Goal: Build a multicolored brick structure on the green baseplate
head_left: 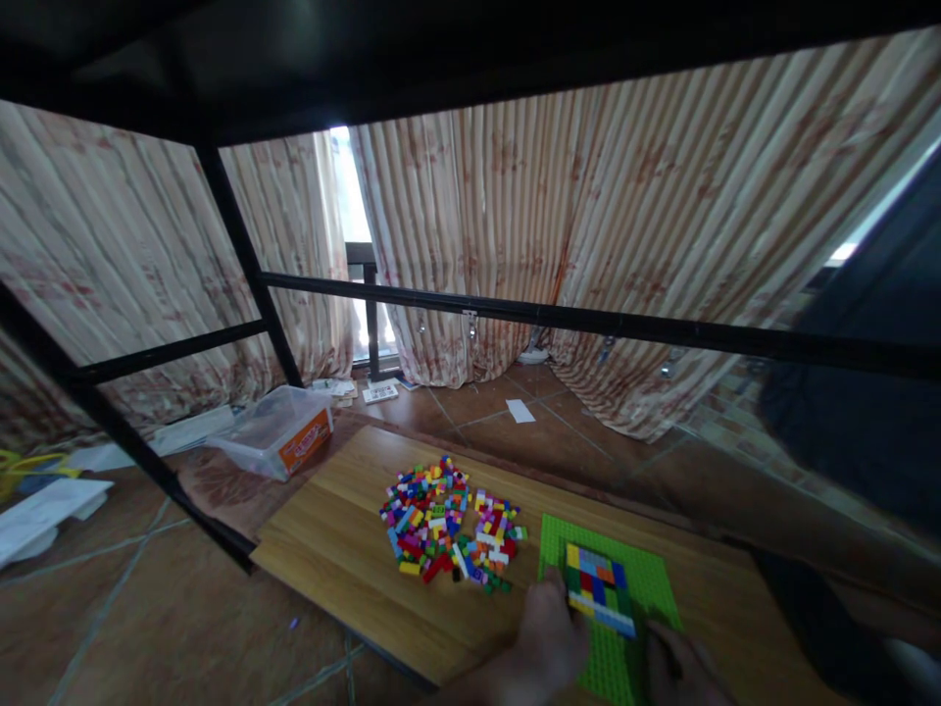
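Head view: a wooden board (pixel 330 549) is seen from above, under a dark metal frame (pixel 441 297). A green baseplate (pixel 658 579) is laid on its right half, reaching toward the far edge; a flat panel of coloured bricks (pixel 599 588) is set on it. The panel's left side is met by the left hand (pixel 540 632), whose fingers are bunched fairly narrow; whether anything is pinched cannot be told. The right hand (pixel 680 667) is placed by the baseplate's near right side, blurred, so its finger spread and any hold cannot be told.

The panel could be skewed or loosened if it is pushed sideways from the left. Loose bricks (pixel 433 520), piled just left of the baseplate, could be scattered by a sweeping wrist. Over the near edge, small pieces could be lost to the floor (pixel 183 628), where a small purple piece (pixel 294 623) is seen.

Open wood is left toward the board's left end, beyond which a clear box (pixel 257 431) is seen. Upward reach appears limited by the frame.
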### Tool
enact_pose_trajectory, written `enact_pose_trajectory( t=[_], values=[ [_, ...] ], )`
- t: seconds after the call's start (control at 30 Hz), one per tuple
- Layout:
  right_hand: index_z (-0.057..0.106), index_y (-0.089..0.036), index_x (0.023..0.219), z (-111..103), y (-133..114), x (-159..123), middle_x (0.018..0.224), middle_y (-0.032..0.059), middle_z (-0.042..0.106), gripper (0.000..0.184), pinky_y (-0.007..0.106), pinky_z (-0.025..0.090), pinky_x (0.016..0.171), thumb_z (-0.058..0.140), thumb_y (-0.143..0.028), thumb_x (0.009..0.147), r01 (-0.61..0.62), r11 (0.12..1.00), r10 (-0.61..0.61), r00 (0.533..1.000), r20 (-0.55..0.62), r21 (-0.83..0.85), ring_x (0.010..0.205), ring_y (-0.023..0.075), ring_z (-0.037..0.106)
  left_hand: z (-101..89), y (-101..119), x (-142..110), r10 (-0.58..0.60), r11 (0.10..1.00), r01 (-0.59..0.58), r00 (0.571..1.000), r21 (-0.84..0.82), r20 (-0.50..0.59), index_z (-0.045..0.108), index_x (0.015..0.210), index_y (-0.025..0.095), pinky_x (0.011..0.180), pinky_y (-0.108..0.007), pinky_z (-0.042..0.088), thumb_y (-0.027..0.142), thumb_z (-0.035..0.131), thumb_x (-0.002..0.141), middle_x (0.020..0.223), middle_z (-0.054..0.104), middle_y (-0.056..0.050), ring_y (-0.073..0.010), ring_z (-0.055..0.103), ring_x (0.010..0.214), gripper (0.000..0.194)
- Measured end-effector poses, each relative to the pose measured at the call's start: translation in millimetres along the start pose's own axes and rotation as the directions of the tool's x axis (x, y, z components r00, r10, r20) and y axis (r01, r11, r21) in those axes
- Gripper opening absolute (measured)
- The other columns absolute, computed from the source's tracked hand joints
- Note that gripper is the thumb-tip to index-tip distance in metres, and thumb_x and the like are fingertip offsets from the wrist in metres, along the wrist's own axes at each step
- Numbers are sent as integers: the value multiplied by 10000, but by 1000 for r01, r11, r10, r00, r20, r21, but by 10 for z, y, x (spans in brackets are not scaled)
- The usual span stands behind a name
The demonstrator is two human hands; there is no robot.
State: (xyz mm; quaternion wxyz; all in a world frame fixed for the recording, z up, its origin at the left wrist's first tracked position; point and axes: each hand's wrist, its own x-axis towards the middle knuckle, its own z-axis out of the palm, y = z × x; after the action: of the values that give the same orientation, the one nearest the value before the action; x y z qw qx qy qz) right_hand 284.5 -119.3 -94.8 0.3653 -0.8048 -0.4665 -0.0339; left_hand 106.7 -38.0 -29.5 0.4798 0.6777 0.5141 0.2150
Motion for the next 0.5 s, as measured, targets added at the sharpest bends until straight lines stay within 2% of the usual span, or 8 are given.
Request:
enact_pose_trajectory(
  t=[0.17,0.23,0.33,0.43,0.5],
  values=[
    [691,-201,956,-129,-160,-75,970,109,694,443,319,488,568,372,-495,863,11,994,-5,998,61,-105,691,221,651,-321,-8,-145,42,999,-42,997,-7,65,634,944,160,574,-232,401,131,540,769,691,612,1,-131,545,602,201],
    [688,-195,973,-155,-174,-88,994,113,690,444,329,495,604,370,-488,872,33,993,-26,998,61,-117,728,229,653,-536,-45,-180,116,993,-116,993,-17,11,639,922,161,610,-222,419,129,533,768,776,646,-17,-133,578,680,189],
    [687,-199,989,-161,-163,-98,1021,107,686,436,337,499,620,376,-483,876,37,990,-30,998,51,-135,754,239,656,-927,-122,-158,211,978,-210,976,13,-63,645,861,169,630,-221,425,163,492,816,763,655,-13,-129,581,686,160],
    [691,-203,981,-157,-163,-98,1012,105,686,437,340,495,609,375,-484,871,17,989,-12,999,35,-147,749,242,656,-1333,-193,-76,180,982,-164,959,92,-219,647,785,169,624,-220,427,168,513,809,721,653,-5,-132,579,665,136],
    [694,-199,963,-166,-181,-95,977,107,688,440,342,494,610,375,-487,862,18,989,-14,1000,26,-149,734,242,653,-1570,-233,-29,200,976,-164,938,145,-282,653,763,169,654,-217,435,154,516,811,738,662,-4,-127,585,686,146]
  ],
)
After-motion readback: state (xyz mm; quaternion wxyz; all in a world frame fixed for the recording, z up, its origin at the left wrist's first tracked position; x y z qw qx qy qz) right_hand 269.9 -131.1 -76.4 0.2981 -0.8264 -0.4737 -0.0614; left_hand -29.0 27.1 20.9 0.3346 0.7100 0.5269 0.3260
